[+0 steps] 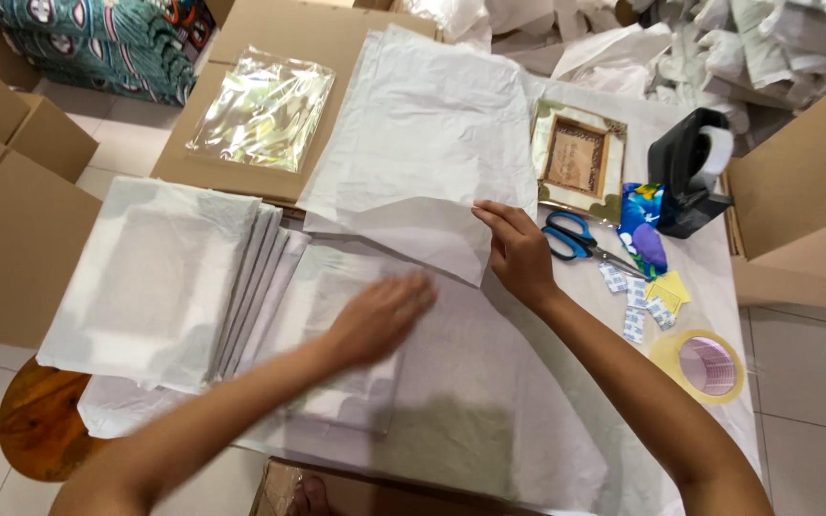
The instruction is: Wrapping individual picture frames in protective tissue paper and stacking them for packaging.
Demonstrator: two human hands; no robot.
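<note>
Head view: the left hand (380, 315) lies flat and blurred, fingers together, on a paper-wrapped flat parcel (336, 334) near the middle of the table, while the right hand (518, 250) at about two o'clock from it pinches the edge of a loose sheet of white tissue paper (423, 153). A stack of wrapped parcels (160, 277) sits at nine o'clock (leaning like files), and blue-handled scissors (571, 239), a framed picture (580, 158), a black tape dispenser (690, 172) and a tape roll (705, 365) lie from one to four o'clock.
</note>
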